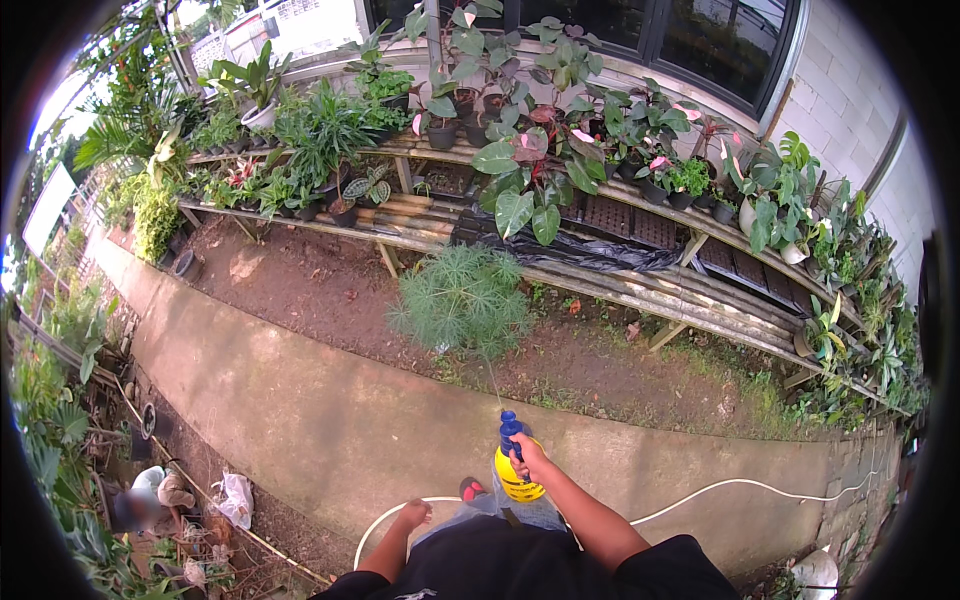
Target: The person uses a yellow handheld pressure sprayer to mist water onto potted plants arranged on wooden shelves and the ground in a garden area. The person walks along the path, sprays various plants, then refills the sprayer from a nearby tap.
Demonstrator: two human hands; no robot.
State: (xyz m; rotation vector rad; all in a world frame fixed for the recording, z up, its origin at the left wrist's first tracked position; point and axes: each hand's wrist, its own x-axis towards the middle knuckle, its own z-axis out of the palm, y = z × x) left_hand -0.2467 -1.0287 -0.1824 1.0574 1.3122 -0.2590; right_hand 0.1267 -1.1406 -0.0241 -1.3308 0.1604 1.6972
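My right hand (529, 457) grips the blue handle of a hand pump sprayer with a yellow tank (520, 480), held upright in front of my body. A thin jet of liquid (493, 382) runs from its nozzle toward a round, feathery green plant (465, 300) beside the path. My left hand (415, 514) hangs low at my left side with its fingers partly curled. Behind it a pale hose (375, 523) curves over the concrete; whether the hand touches it is unclear.
Tiered wooden shelves (600, 281) hold several potted plants, dark seedling trays (626, 221) and black plastic sheeting (577, 251). A concrete path (315, 390) runs below. At lower left another person (154, 491) crouches near a white plastic bag (235, 499). The hose continues rightward.
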